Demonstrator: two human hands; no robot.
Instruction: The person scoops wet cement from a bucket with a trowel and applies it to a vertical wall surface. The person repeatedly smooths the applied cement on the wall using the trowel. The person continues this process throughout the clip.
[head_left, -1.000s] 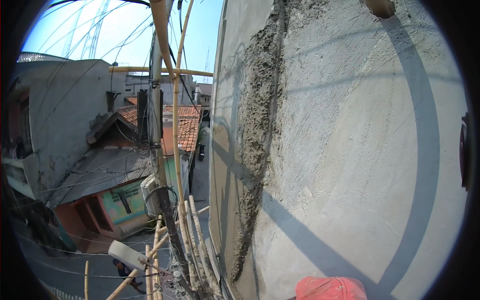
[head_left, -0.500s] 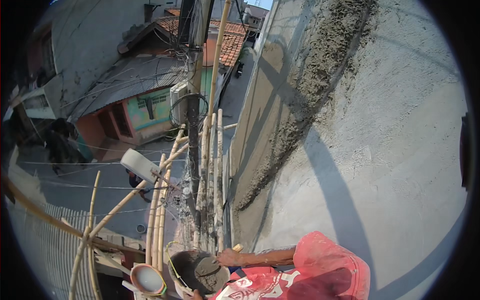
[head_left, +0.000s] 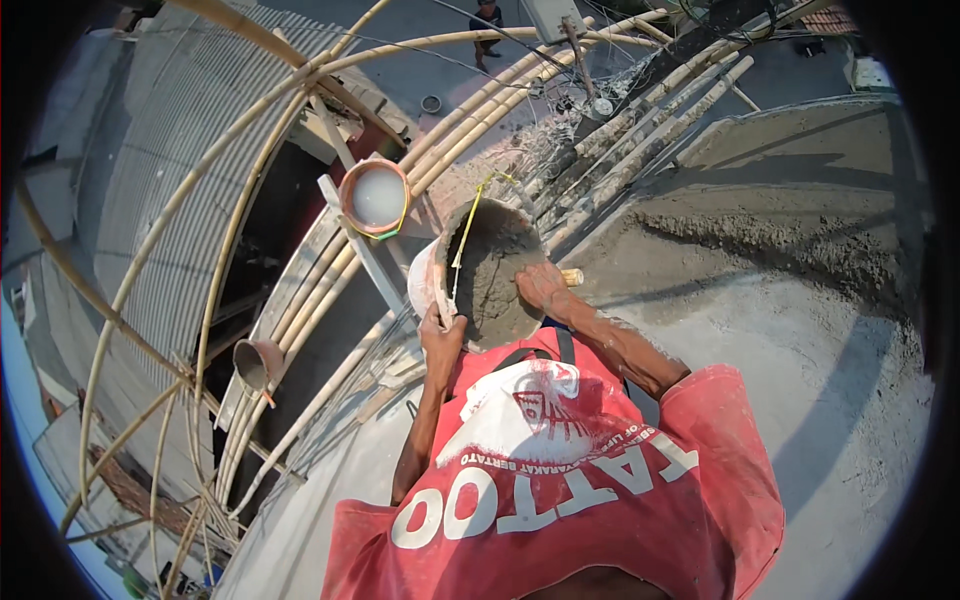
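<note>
Bucket [head_left: 422, 278]: in the head view, it sat just beyond the red shirt [head_left: 560, 460], seemingly tilted.
Left hand [head_left: 443, 338]: was curled closed on the bucket's near rim [head_left: 441, 290].
Right hand [head_left: 543, 285]: was closed, apparently round a wooden handle [head_left: 572, 277], against the mortar [head_left: 492, 262].
Mortar: looked wet, probably soft and sticky.
Weight: was judged heavy (the yellow strap [head_left: 464, 245] went unheld).
Hold: rim appeared soundest, though likely slippery where smeared.
</note>
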